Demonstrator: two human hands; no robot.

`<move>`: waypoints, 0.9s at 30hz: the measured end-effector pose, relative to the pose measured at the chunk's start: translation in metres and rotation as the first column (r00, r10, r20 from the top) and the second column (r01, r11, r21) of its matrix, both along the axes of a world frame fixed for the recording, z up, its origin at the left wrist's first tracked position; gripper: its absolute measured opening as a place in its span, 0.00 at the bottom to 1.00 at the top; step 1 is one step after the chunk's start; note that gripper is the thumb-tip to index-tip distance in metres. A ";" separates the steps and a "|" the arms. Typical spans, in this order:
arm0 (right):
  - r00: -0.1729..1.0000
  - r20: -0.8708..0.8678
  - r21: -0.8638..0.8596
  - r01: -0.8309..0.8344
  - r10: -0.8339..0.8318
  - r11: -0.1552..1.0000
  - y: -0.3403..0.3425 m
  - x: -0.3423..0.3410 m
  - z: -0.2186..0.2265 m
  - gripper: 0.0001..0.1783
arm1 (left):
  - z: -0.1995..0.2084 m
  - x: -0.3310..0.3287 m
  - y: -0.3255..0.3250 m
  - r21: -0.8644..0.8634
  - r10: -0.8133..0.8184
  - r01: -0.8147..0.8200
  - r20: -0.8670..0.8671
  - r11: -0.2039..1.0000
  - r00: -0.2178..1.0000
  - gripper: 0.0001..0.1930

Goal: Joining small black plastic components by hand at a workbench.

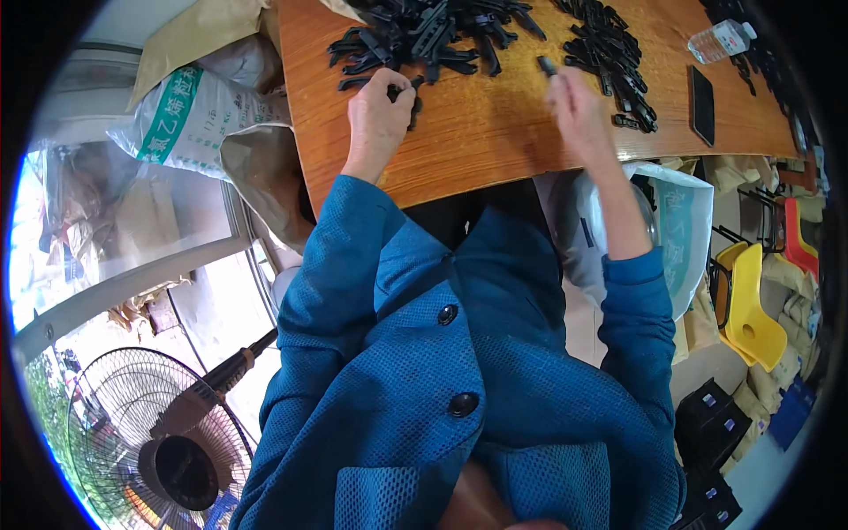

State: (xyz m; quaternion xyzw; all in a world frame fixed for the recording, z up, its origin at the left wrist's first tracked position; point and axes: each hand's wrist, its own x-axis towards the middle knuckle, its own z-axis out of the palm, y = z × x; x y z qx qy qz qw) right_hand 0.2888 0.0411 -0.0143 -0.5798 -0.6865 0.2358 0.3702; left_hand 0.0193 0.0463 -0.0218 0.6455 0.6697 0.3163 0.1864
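Nearest to me I see the blue jacket [415,353], whose sleeves reach toward the table [477,146]. The left hand [378,119] is above the left side of the table; its grip is clamped on a black part [415,107], which the fingers hide in some portion. The right hand [579,115] is blurred and well apart from the left one; its grip is together on a dark part [547,65], which sticks out past the fingertips, but I cannot tell its exact shape. Just beyond the left hand lies the large pile [433,35] of black pieces, and the second pile [608,62] lies near the right hand, more to the right. Farther right I find a phone [702,106] and, beyond it, a clear bottle [717,42] on its side. Off the table, a white sack [203,115] is at left, and a yellow chair [751,309] at right
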 end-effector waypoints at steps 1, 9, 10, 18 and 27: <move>0.969 -0.245 -0.154 -0.054 0.014 0.987 -0.011 -0.024 0.002 0.13 | -0.003 -0.003 -0.004 -0.040 0.002 0.004 0.149 0.999 0.989 0.07; 0.615 -0.786 -0.321 -0.321 -0.062 0.891 -0.068 -0.136 0.005 0.13 | 0.011 -0.003 -0.053 -0.025 0.012 0.011 0.742 1.000 0.670 0.13; 0.606 -0.792 -0.307 -0.297 -0.070 0.904 -0.069 -0.141 0.003 0.12 | 0.013 -0.003 -0.056 -0.022 -0.011 0.042 0.749 0.999 0.663 0.15; 0.811 -0.585 -0.194 -0.148 0.007 0.970 -0.066 -0.140 -0.011 0.06 | 0.018 0.001 -0.067 -0.101 0.016 0.134 0.853 0.986 0.522 0.15; 0.914 -0.399 -0.055 -0.111 0.080 0.992 -0.044 -0.118 -0.010 0.05 | 0.007 0.031 -0.041 -0.070 0.036 0.020 0.710 0.997 0.704 0.15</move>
